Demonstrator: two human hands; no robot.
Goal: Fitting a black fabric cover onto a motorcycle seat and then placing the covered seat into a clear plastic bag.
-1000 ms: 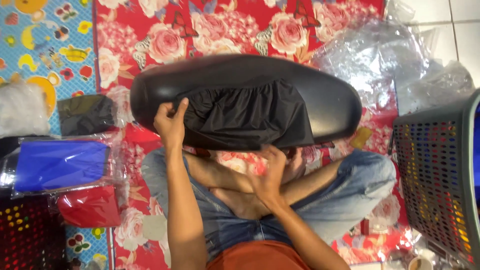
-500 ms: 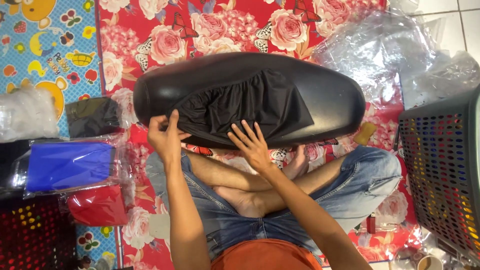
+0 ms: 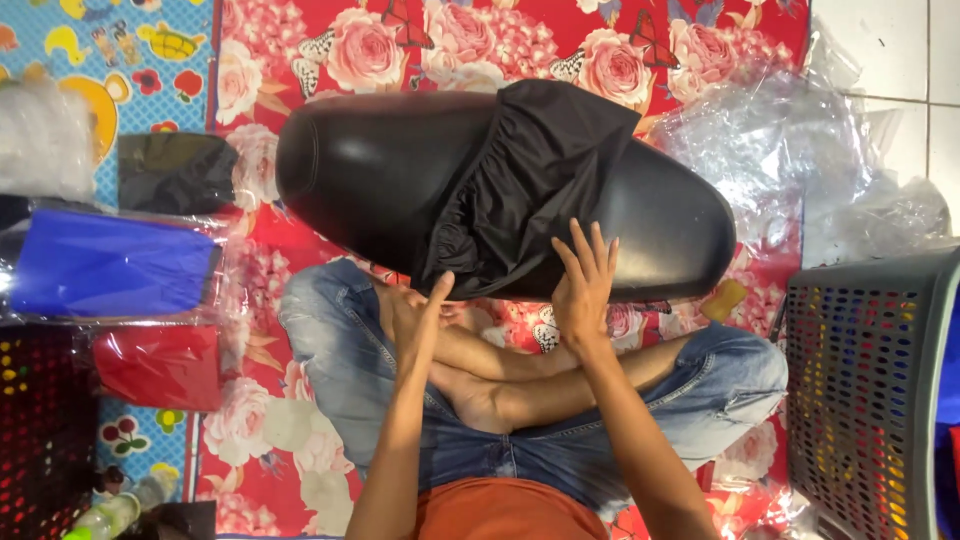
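Observation:
A long black motorcycle seat (image 3: 380, 175) lies across my crossed legs on a red flowered mat. A black fabric cover (image 3: 525, 185) is draped over its middle, bunched in folds. My left hand (image 3: 418, 318) pinches the cover's lower hem at the seat's near edge. My right hand (image 3: 583, 282) rests flat on the cover's lower right part, fingers spread.
To the left lie blue (image 3: 105, 262), red (image 3: 155, 365) and black (image 3: 175, 172) folded fabrics in clear bags. Crumpled clear plastic (image 3: 800, 150) sits at the upper right. A grey perforated basket (image 3: 870, 390) stands at right, a dark basket (image 3: 35, 430) at lower left.
My left hand slid down and rightward along the seat's near edge to the cover's hem. My right hand rose from my lap onto the cover.

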